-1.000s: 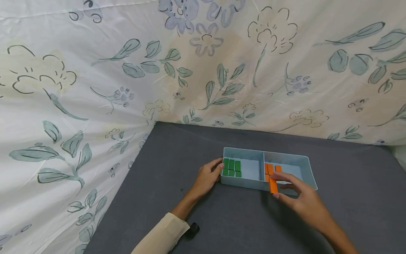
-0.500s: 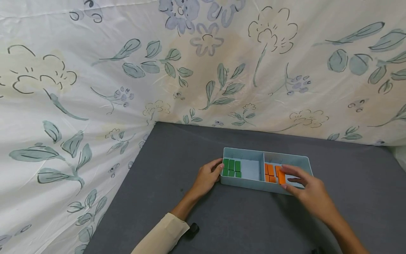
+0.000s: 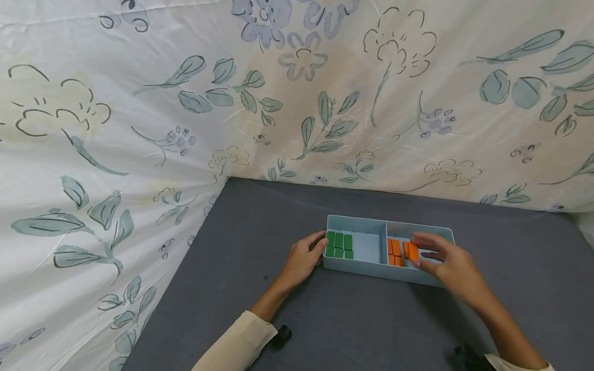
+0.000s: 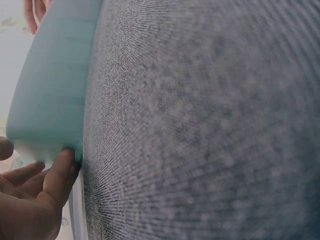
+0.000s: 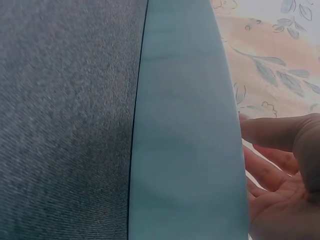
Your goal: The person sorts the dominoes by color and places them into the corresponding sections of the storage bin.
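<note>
A light blue two-compartment box [image 3: 357, 265] sits on the dark table. My left hand [image 3: 301, 260] holds its left end, thumb at the rim; in the left wrist view the fingers [image 4: 61, 170] touch the end wall. My right hand [image 3: 452, 265] reaches over the front wall and pinches an orange block [image 3: 414, 251] between thumb and fingers, low in the right compartment. Beside it, to the left, lie several other orange blocks [image 3: 393, 247]. Several green blocks [image 3: 339, 241] stand in rows at the left of the left compartment. The right wrist view hides the pinched block behind the box wall.
A divider [image 3: 386, 242] separates the two compartments. Dark grey cloth [image 3: 260, 221] covers the table, and flowered fabric [image 3: 301, 134] hangs behind and to the left. A small black object [image 3: 281, 336] shows at my left sleeve.
My right hand has moved right and away from me, bringing the orange block from above the front wall down into the right compartment beside another. My left hand has stayed put.
</note>
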Motion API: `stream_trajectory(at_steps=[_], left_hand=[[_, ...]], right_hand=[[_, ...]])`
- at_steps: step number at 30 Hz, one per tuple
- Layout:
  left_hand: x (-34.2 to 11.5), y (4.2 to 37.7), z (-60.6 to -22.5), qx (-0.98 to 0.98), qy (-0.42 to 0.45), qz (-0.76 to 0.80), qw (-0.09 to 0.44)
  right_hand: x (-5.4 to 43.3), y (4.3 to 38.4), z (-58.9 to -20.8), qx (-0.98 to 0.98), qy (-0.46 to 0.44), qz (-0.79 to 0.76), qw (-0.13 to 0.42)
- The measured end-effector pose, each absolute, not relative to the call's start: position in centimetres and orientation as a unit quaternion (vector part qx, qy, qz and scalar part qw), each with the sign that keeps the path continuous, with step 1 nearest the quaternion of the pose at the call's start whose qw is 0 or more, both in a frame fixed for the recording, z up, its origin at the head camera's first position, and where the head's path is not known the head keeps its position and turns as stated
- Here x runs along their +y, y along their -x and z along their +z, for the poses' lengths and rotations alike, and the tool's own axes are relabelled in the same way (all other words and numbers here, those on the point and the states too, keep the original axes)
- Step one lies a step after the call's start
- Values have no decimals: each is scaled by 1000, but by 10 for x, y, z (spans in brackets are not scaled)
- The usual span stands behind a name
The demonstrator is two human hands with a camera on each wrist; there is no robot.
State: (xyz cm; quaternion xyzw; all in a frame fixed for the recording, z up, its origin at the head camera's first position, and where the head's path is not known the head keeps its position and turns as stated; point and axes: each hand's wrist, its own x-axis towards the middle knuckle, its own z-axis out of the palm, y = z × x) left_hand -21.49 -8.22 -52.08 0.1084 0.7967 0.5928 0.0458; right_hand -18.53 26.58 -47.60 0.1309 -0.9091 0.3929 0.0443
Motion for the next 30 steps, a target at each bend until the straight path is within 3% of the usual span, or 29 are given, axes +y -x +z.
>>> stream_trajectory(at_steps=[10,30], left_hand=[[-82,215,-521,796,-111,593,48],[-81,215,-520,798,-108,592,44]], right_hand=[[271,200,-475,-909,-119,398,-39],[278,217,-475,-909,-143,376,-114]])
